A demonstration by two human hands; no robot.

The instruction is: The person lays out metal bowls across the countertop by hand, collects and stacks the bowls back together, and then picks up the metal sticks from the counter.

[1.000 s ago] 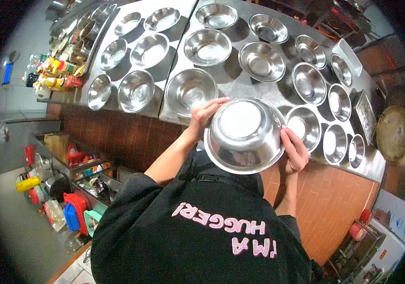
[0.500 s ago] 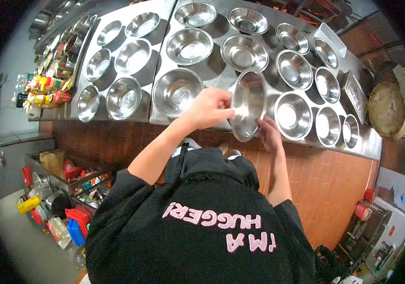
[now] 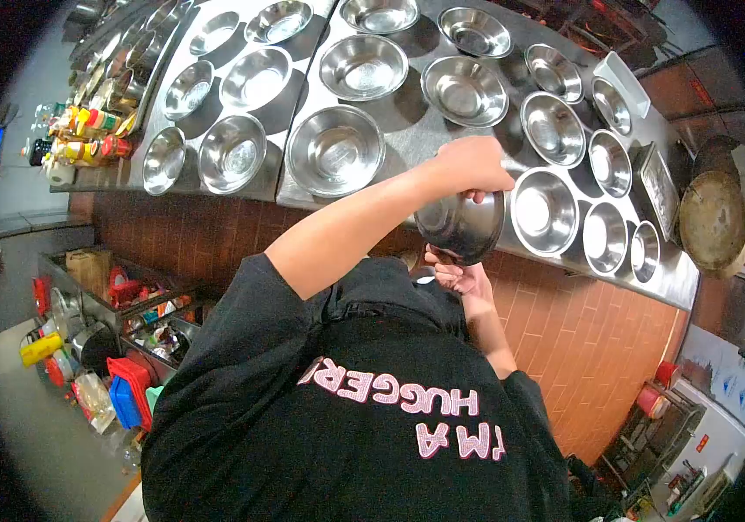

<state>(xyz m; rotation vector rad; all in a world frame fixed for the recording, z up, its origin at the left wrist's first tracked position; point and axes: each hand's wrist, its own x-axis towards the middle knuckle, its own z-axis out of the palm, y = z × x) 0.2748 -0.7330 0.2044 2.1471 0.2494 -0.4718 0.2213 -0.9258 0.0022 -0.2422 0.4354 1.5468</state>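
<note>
A metal bowl (image 3: pixel 461 228) is held tilted on its edge, off the counter's front side, its dark outer surface facing the camera. My left hand (image 3: pixel 474 167) is closed on its upper rim. At its lower edge, my right hand (image 3: pixel 459 275) has its fingers curled against the rim, partly hidden by the bowl. The nearest bowls on the counter are a wide steel bowl (image 3: pixel 336 152) to the left and a steel bowl (image 3: pixel 545 212) to the right.
Several more steel bowls stand in rows on the metal counter (image 3: pixel 407 143). A rectangular tray (image 3: pixel 658 187) and a round worn pan (image 3: pixel 712 219) are at the right. Condiment bottles (image 3: pixel 85 150) crowd the left end. Red-brown tiles (image 3: pixel 564 348) cover the floor.
The bowl has turned, now showing its outside rather than its inside. My left hand moved right along the upper rim; my right hand moved to the lower edge.
</note>
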